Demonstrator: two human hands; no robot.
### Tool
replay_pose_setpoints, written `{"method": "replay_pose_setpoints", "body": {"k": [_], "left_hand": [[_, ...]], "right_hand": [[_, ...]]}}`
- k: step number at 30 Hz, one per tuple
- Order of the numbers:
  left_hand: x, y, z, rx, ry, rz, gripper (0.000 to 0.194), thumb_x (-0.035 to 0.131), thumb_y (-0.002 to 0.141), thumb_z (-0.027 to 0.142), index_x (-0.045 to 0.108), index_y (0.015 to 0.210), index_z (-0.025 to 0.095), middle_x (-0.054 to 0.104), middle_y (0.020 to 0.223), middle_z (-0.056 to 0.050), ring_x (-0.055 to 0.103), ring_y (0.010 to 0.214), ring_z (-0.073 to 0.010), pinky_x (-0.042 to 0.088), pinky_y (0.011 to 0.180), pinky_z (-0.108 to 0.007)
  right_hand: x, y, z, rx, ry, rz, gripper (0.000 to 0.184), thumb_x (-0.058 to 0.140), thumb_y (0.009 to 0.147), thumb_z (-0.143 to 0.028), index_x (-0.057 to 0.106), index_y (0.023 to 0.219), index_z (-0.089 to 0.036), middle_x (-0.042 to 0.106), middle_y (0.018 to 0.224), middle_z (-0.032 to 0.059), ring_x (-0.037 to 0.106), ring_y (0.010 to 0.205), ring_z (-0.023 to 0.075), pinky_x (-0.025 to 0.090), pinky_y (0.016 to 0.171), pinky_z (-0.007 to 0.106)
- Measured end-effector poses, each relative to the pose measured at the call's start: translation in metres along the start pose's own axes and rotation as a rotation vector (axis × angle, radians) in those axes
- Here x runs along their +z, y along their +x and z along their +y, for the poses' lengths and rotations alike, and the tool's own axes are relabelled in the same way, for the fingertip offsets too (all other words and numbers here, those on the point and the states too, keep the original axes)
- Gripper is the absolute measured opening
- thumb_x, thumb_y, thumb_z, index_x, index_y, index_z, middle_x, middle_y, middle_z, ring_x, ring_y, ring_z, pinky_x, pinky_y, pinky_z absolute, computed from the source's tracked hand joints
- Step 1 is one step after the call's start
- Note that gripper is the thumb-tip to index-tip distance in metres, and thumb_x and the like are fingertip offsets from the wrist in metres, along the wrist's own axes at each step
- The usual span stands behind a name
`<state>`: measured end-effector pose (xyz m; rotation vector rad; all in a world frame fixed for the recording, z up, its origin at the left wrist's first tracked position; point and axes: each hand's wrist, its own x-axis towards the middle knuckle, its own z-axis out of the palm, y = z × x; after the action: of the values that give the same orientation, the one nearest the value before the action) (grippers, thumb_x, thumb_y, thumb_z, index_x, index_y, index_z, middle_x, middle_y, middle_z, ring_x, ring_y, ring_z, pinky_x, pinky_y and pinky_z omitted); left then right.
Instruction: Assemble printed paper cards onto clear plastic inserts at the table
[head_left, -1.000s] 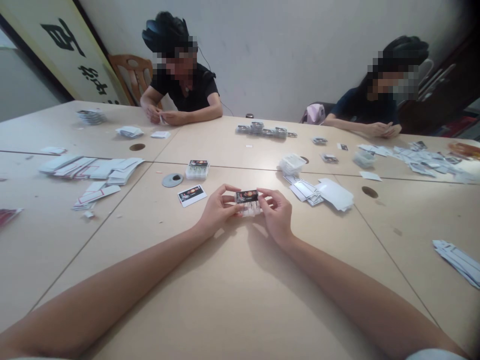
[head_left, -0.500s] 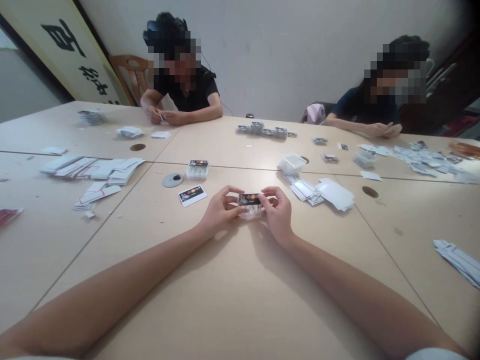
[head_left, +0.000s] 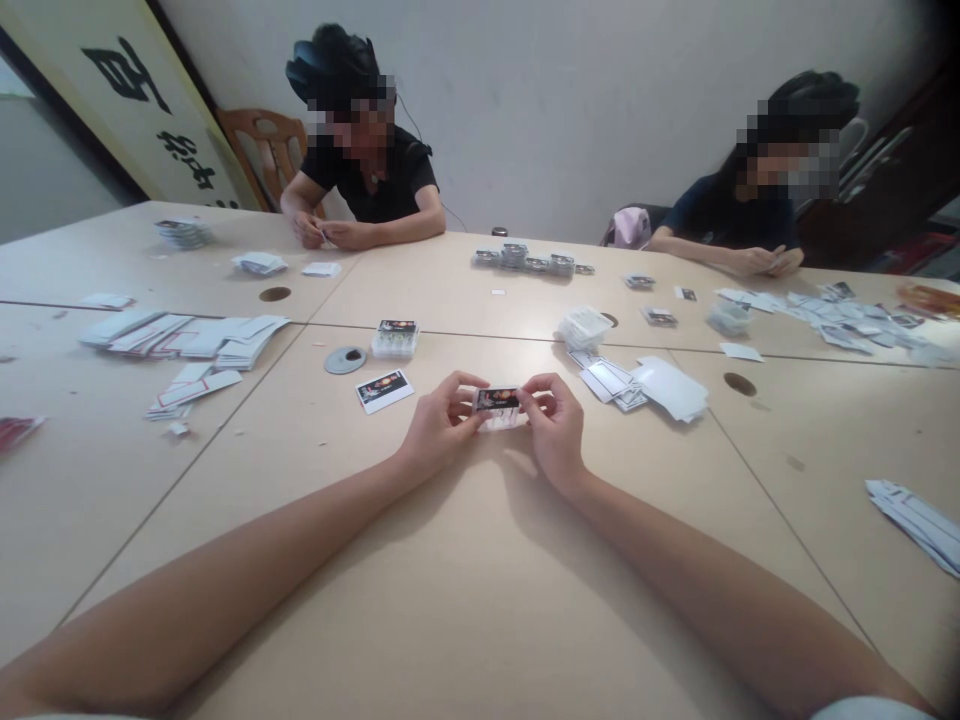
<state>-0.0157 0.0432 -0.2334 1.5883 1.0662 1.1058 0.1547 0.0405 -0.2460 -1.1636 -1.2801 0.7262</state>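
Observation:
Between my two hands is a small clear plastic box (head_left: 498, 412) with a black printed label along its upper part. My left hand (head_left: 444, 418) grips its left side, thumb at the lower corner. On the right, my right hand (head_left: 553, 418) closes on the other side, its thumb on the label's edge. Pale contents show dimly through the clear lower part. Just left of my left hand lies a printed card (head_left: 384, 391) with a black top and white bottom. Behind it stands a similar labelled clear box (head_left: 395, 339).
A grey grommet cover (head_left: 345, 360) lies left of that box. White card piles (head_left: 187, 335) spread at left; more cards (head_left: 671, 388) and clear cases (head_left: 585, 328) sit at right. Stacked boxes (head_left: 514, 256) stand farther back. Two people (head_left: 367, 190) sit across the table (head_left: 480, 600).
The box has shifted slightly right and its tilt has altered a little, with less of its clear front showing. Both hands keep their hold.

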Motion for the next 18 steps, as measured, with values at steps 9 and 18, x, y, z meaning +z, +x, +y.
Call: {"method": "replay_pose_setpoints", "body": {"k": [9,18], "left_hand": [[0.0025,-0.0021,0.004,-0.004,-0.008,-0.003,0.035,0.072,0.08,0.038,0.056,0.105,0.02,0.072,0.091,-0.005,0.066,0.066,-0.0146,0.049,0.056,-0.022],[0.003,-0.0043,0.0051,0.021,0.001,0.001,0.034,0.071,0.081,0.041,0.058,0.104,0.02,0.073,0.094,-0.007,0.068,0.074,-0.0173,0.051,0.057,-0.023]], "right_hand": [[-0.0005,-0.0006,-0.0022,-0.006,-0.009,0.015,0.009,0.058,0.087,-0.029,0.057,0.08,-0.022,0.059,0.081,-0.001,0.054,0.066,0.0134,0.043,0.06,0.026],[-0.0002,-0.0001,-0.0017,0.028,-0.005,0.012,0.009,0.056,0.087,-0.03,0.056,0.082,-0.022,0.059,0.081,-0.0008,0.055,0.066,0.0146,0.044,0.06,0.028]]}}
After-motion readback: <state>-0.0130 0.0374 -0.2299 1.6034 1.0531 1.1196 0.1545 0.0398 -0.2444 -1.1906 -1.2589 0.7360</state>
